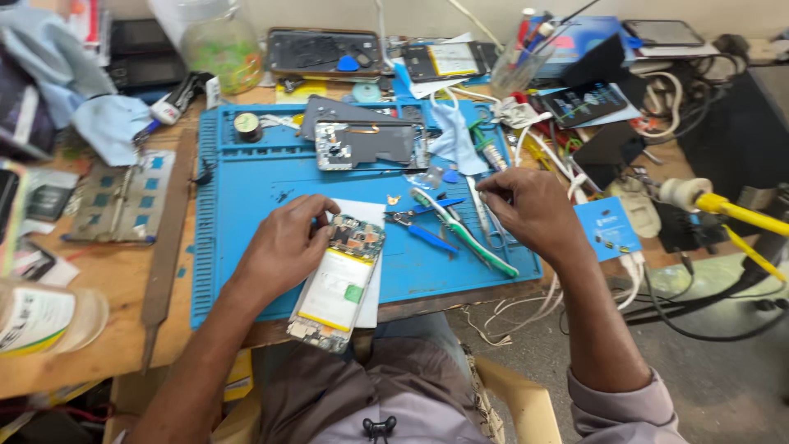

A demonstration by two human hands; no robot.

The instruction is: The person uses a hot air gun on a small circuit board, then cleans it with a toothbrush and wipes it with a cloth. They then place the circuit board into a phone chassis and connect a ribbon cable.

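Head view: left hand [283, 247] curled, fingertips pressed on the top edge of an opened phone [339, 282], steadying it. Right hand [534, 215] pinched narrow around something thin, too small to tell, just above the tweezers [485, 220] and the green-handled tool [465, 233]. Phone back-up, circuit board bare at top, white-and-yellow battery below, lying on white paper [371, 215] at the near edge of the blue mat [246, 197] on the worktop [99, 288].
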